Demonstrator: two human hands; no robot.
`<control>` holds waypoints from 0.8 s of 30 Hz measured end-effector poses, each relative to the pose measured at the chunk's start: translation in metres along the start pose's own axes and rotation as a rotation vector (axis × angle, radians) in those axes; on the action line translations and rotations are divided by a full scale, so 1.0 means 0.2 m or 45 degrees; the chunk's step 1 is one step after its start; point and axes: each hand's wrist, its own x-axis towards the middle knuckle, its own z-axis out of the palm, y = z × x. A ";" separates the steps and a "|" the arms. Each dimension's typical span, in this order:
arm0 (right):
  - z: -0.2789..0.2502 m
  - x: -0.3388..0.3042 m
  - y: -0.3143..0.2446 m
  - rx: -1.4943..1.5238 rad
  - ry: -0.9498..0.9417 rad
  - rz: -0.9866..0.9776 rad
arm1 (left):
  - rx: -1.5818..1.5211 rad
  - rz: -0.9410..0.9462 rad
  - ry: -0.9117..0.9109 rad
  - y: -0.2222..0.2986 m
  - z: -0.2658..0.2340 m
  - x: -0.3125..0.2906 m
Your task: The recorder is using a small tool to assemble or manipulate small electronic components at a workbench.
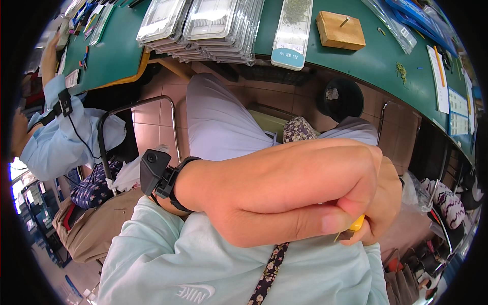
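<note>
My left hand (295, 195) is raised close in front of my chest, with a small black camera (155, 170) strapped at its wrist. Its fingers are curled and the thumb presses against the forefinger; whatever is pinched there is hidden. Partly behind it, my right hand (387, 195) is closed around a small yellow-handled piece (357, 222), most of which is covered by fingers. A thin metal tip (336, 237) shows just below the left thumb, beside the right fingertips. The two hands touch or overlap.
Stacks of clear plastic trays (211, 23) stand on the green table (325, 56), beside a long flat case (288, 56) and a wooden block (340, 30) with a metal peg. A dark bin (343, 99) sits beneath. At left a person in a light blue sleeve (61, 145) works.
</note>
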 end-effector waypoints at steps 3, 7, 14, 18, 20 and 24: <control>0.01 0.00 0.00 0.022 0.018 0.001 | 0.005 0.000 -0.001 0.00 0.00 0.00; 0.00 0.00 0.01 0.028 0.002 0.006 | 0.006 -0.028 0.013 0.01 0.00 0.00; 0.00 0.00 0.01 0.027 -0.001 0.043 | 0.035 -0.031 0.041 0.00 -0.01 0.00; 0.03 -0.02 0.03 -0.013 0.093 0.025 | 0.057 -0.031 0.059 0.00 -0.01 0.00; 0.03 -0.01 0.04 0.013 0.072 0.017 | 0.056 -0.059 0.078 0.01 -0.01 -0.02; 0.03 -0.02 0.02 0.015 0.122 0.058 | 0.064 -0.052 0.067 -0.01 -0.01 0.00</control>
